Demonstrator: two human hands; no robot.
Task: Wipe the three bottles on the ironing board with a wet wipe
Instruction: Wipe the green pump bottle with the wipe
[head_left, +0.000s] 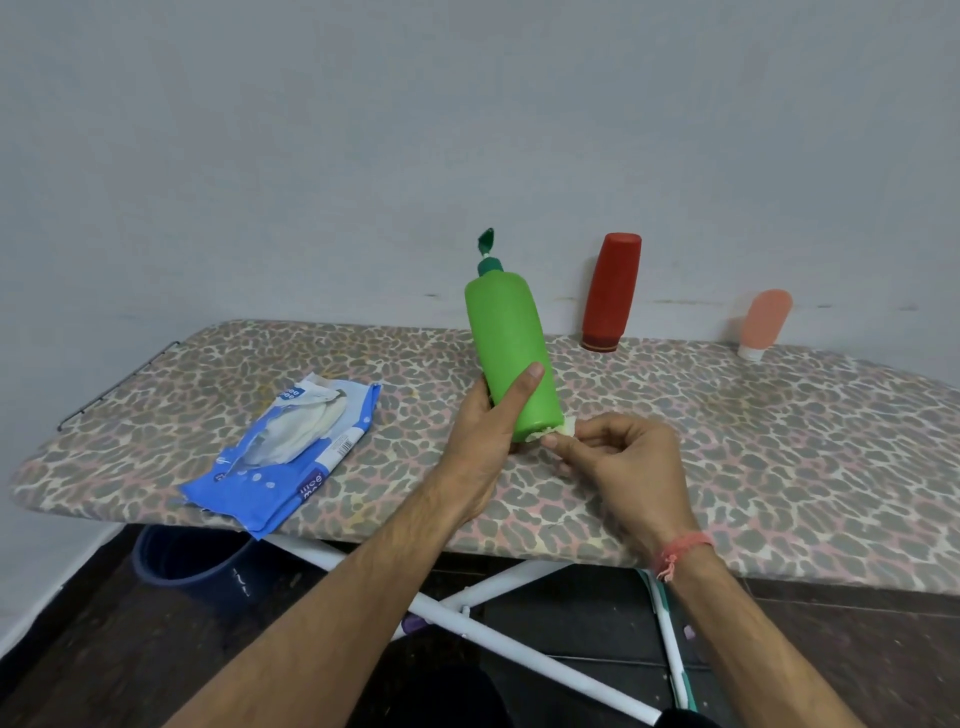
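Green pump bottle (511, 353) sits mid-frame, lifted and tilted, long axis running from its base at lower right up to the pump head at upper left of it, nozzle pointing toward the wall. Left hand (480, 431) is clamped round the lower body from the left side, thumb laid flat up the front face, fingers hidden behind. Right hand (618, 457) is just right of the base, fingers curled together and pinching a small bunched wet wipe (563, 428) against the bottom rim; wipe is touching the base edge, mostly hidden by the fingertips. So the right hand is the nearer one to the surface being wiped, and the bottle lies up and left from it; judging from that, the next stroke would run along the long axis toward the pump, or round the base. Both forearms enter from the lower frame, right wrist carrying a pink thread band. Red bottle (612, 291) stands cap-down against the wall, right of the green one; peach tube (763, 325) stands cap-down further right, well apart. Both look not yet handled, likely first of three. Wipes pack (283, 457) lies open at left on the ironing board (779, 441).
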